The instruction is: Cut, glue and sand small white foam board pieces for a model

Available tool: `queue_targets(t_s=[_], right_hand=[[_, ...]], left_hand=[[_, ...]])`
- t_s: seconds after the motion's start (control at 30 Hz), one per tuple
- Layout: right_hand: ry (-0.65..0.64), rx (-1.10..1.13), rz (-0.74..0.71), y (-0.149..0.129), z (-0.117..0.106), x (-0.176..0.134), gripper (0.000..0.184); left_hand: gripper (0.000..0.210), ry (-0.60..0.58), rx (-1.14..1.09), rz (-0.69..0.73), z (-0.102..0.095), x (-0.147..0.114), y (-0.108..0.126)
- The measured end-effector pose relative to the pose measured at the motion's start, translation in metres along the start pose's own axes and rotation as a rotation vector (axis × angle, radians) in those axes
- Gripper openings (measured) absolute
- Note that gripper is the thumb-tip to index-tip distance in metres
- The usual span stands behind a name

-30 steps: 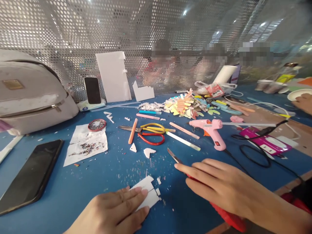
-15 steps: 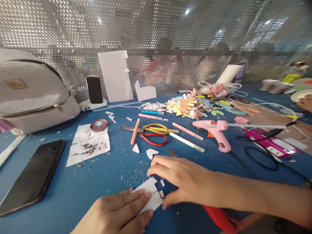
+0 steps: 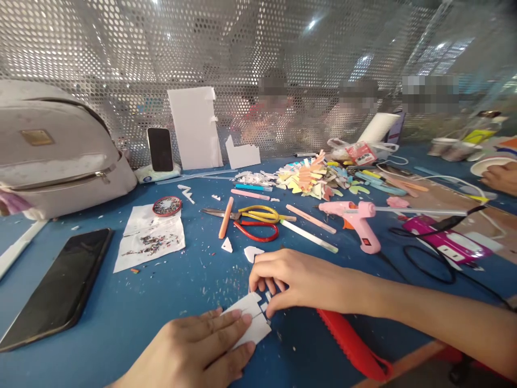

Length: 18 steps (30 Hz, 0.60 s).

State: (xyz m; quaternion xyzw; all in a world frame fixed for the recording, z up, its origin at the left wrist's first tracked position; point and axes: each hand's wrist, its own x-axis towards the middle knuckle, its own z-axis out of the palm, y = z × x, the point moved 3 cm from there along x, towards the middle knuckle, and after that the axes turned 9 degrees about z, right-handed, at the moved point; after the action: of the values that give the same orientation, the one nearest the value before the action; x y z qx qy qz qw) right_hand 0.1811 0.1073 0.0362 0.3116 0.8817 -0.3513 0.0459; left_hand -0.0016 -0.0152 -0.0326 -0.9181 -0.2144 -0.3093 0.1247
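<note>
White card [image 3: 258, 326]: likely light, stiff, creasable; best held by edges. Left hand [image 3: 189, 347]: fingers flattened on it. Right hand [image 3: 294, 276]: fingers curled beside it, grip unclear.

We see moderate, diffuse indoor light, with small bright lamps [image 3: 311, 25] glowing beyond the perforated screen [image 3: 181, 48]. A soft shadow darkens the blue surface [image 3: 133, 318] below the right fingers [image 3: 262, 267]. We notice glare on the purple power strip [image 3: 448, 240], wide-angle stretching toward the sides, a hazy upper right, and pixelated patches [image 3: 430, 94] in the background.
</note>
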Motion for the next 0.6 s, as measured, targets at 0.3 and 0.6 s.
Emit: queue_targets(t_s=[0.3,0.6], right_hand=[[0.021,-0.025,-0.015,-0.0016,0.0010,0.0006,0.012],[0.018,-0.100,-0.016,-0.0008,0.0003,-0.0050,0.014]], left_hand=[[0.030,-0.004,-0.015,-0.006,-0.0003,0.0009,-0.0009],[0.028,0.021,-0.009,0.007,0.0011,0.0001,-0.0015]])
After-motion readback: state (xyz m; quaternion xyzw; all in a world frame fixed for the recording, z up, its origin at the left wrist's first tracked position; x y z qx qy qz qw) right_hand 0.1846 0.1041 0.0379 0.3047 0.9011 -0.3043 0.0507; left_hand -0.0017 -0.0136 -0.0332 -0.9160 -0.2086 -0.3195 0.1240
